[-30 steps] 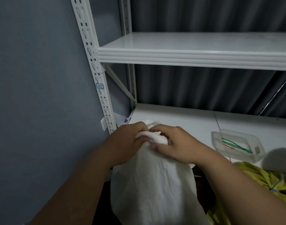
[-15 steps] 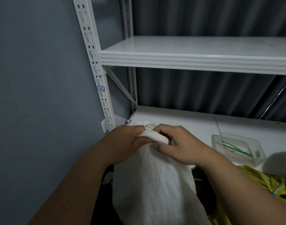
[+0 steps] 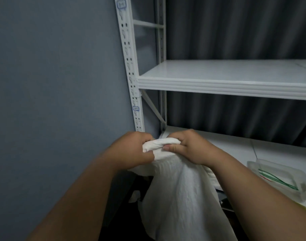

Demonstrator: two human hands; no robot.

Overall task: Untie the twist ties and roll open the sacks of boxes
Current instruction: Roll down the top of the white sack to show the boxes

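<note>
both hands moved apart a little: left hand (image 3: 134,150) and right hand (image 3: 188,146) each grip the rolled rim (thick now) of the white sack (image 3: 176,197).

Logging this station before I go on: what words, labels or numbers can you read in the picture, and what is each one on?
Upper blue-outlined label on the white shelf upright: characters there, too blurred to read.
Lower blue-outlined label on the same upright: too small and blurred to read.
White sack, clear tray, shelf edge: no text visible.
</note>
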